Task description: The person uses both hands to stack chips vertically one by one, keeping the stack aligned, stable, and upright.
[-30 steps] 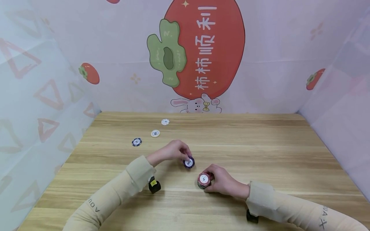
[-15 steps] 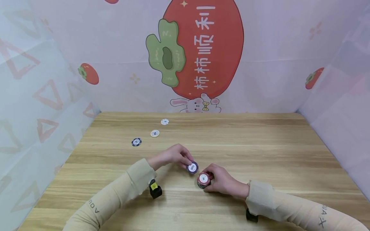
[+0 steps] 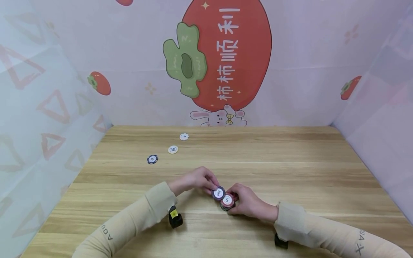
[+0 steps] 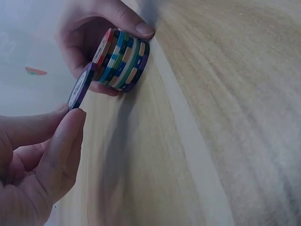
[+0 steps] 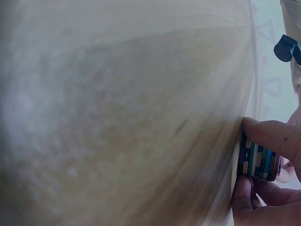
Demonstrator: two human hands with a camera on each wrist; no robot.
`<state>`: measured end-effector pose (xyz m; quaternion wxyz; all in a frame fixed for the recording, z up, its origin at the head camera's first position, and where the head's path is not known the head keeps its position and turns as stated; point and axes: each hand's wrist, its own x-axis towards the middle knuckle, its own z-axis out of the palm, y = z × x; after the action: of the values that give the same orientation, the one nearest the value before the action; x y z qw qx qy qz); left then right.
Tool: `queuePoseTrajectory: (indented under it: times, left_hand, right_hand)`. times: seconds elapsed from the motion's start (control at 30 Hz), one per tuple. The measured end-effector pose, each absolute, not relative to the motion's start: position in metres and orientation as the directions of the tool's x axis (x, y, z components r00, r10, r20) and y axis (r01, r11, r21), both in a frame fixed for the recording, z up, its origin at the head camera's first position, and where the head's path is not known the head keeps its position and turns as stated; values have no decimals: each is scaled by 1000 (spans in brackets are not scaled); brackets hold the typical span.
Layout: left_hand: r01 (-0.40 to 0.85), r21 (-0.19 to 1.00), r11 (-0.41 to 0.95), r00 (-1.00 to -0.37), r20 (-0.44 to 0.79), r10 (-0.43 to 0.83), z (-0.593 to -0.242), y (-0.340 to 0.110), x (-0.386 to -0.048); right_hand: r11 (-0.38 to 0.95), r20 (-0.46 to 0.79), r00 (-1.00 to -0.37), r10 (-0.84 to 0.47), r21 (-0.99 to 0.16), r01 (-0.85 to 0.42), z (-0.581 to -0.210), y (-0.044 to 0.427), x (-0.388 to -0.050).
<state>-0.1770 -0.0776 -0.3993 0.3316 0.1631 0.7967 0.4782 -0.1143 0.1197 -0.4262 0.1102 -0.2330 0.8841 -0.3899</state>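
Note:
Between thumb and fingers my left hand [image 3: 200, 178] pinches a purple poker chip [image 3: 218, 193] printed 500. Its edge meets the top of a stack of poker chips [image 4: 123, 59], over the stack's left rim in the head view. My right hand [image 3: 250, 202] grips that stack round its sides, with the thumb on the near side. A red chip [image 3: 228, 201] lies on top; below it the left wrist view shows blue, green and purple edges. The stack [image 5: 259, 160] stands on the table, partly hidden by the right hand's fingers.
Three loose chips lie at the table's back left: a dark blue one [image 3: 152, 159], a pale one marked 50 [image 3: 173, 149] and a white one [image 3: 184, 137]. The wooden table [image 3: 290, 161] is walled by printed cloth [image 3: 300, 71] at back and sides.
My left hand has carried the purple chip right and nearer to me, from apart from the stack to its top edge. The right hand and stack have stayed in place.

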Motion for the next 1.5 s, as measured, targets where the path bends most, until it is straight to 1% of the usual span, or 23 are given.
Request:
queuePoseTrajectory:
  times: [0.13, 0.4, 0.73, 0.93, 1.27, 1.5]
  left_hand:
    - [-84, 868, 490, -729, -389, 564, -402, -75, -174]
    - [-85, 865, 495, -735, -390, 555, -401, -67, -166]
    - [-41, 859, 510, -756, -361, 547, -402, -59, -160]
    - [-24, 852, 522, -757, -357, 547, -400, -57, -157]
    - [-44, 863, 503, -764, -354, 540, -401, -55, -156]
    - [-21, 857, 515, -765, -345, 544, -399, -56, -158]
  right_hand:
    - [582, -14, -864, -504, -745, -327, -426, 120, -114]
    - [582, -2, -863, -505, -739, -339, -428, 119, -114]
    - [571, -2, -860, -511, -748, -337, -431, 120, -114]
    - [567, -8, -858, -513, -754, -332, -430, 120, -114]
    - [580, -5, -864, -503, -743, -334, -427, 120, -113]
    - [583, 7, -868, -497, -738, -340, -427, 120, -114]
